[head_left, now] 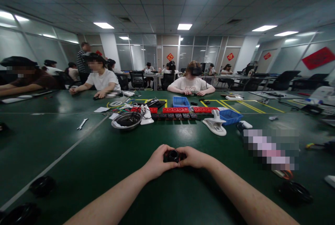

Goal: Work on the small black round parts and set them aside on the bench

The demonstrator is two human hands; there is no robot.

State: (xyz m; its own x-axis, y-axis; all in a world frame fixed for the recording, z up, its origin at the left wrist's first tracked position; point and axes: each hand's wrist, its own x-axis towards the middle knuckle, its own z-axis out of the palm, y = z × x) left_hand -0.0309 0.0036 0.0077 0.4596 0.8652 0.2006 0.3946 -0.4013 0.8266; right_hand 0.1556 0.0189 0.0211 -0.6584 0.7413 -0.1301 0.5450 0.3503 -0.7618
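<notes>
Both my hands meet around a small black ring-shaped part [173, 155] with a round hole, just above or on the green table [125, 186]. My left hand [160, 161] wraps it from the left, thumb along its near side. From the right, my right hand [192, 157] closes on it, the thumb tip near the left thumb. Fingers cover much of the part, so its exact kind is unclear. Similar black round parts lie at the lower left, one [42, 186] by the white line, another [22, 214] nearer, and one [295, 192] at the lower right.
Ahead are a metal bowl [117, 126] with black cable, white clip bases [216, 127], red and black socket strips [176, 110] and blue bins [230, 121]. A wrench [82, 124] lies left. Co-workers sit across the table, one person [192, 82] directly opposite.
</notes>
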